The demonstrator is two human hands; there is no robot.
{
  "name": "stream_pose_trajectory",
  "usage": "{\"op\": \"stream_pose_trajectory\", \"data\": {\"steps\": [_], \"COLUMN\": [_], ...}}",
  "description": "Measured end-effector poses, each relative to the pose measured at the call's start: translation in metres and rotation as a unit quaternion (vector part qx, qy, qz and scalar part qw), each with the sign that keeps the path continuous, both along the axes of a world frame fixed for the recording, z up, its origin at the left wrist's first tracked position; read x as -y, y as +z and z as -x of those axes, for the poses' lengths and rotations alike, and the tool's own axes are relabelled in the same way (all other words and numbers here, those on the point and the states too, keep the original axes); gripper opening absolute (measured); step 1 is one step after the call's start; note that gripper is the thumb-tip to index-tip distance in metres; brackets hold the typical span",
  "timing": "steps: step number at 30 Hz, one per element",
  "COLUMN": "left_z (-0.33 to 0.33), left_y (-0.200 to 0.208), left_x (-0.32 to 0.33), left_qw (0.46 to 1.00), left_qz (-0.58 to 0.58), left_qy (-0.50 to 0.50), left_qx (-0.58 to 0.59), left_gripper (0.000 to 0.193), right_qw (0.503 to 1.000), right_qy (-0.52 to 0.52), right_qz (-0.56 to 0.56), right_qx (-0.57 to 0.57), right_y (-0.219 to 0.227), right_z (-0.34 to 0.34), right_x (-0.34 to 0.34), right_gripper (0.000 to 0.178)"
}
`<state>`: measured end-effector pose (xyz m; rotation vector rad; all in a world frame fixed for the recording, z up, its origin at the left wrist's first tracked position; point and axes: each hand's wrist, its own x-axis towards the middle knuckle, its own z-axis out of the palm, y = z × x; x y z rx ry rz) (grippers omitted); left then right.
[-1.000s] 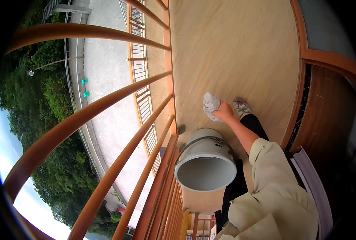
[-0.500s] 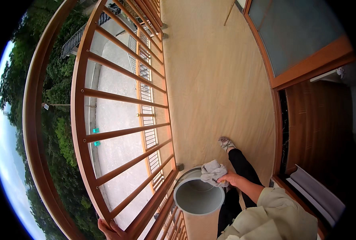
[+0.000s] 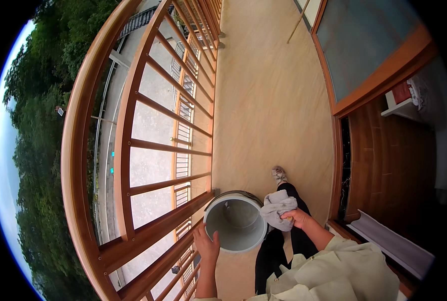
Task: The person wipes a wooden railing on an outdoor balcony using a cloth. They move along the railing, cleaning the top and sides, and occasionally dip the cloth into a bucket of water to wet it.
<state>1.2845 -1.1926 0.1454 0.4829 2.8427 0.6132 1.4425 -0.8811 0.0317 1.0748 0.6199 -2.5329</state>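
Note:
A crumpled grey cloth point(image 3: 275, 206) hangs from my right hand point(image 3: 296, 218), whose fingers are closed on it. It hangs by the right rim of a grey bucket point(image 3: 247, 241); I cannot tell whether they touch. The bucket stands on the floor beside the railing, with some water visible at its bottom. By the bucket's left rim is my left hand point(image 3: 207, 245), fingers apart and holding nothing. It overlaps the rim in the picture, but contact is not clear.
A brown slatted railing point(image 3: 168, 184) runs along my left, with a paved yard and trees below. The tan balcony floor point(image 3: 268, 100) stretches ahead. On the right are a glass door point(image 3: 369, 45) and an open doorway to a wooden floor point(image 3: 384, 155).
My left hand has left the railing and come over to the bucket's left rim. The cloth stays in my right hand, and the view has shifted toward the railing.

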Motion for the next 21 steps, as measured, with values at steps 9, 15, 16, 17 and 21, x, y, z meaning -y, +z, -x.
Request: {"op": "stream_pose_trajectory", "data": {"steps": [9,15,16,17,21], "left_z": [-0.124,-0.091,-0.095,-0.101,-0.1], "left_y": [-0.274,-0.308,-0.308,-0.306,-0.284], "left_x": [0.173,0.147,0.141,0.134,0.104], "left_qw": [0.831,0.697,0.707,0.718,0.783], "left_qz": [0.033,-0.168,-0.174,-0.179,-0.138], "left_qy": [0.47,0.62,0.615,0.61,0.552], "left_qx": [0.296,0.319,0.302,0.285,0.251], "left_gripper": [0.067,0.038,0.038,0.037,0.036], "right_qw": [0.994,0.992,0.992,0.991,0.994], "right_qy": [0.041,0.064,0.06,0.057,0.069], "right_qz": [-0.015,0.03,0.049,0.067,0.022], "right_qx": [0.097,0.101,0.099,0.096,0.08], "right_y": [-0.14,-0.191,-0.192,-0.193,-0.184], "right_z": [0.012,0.032,0.033,0.035,0.044], "right_x": [0.051,0.034,0.032,0.029,0.0], "right_gripper": [0.055,0.054,0.054,0.054,0.054]}}
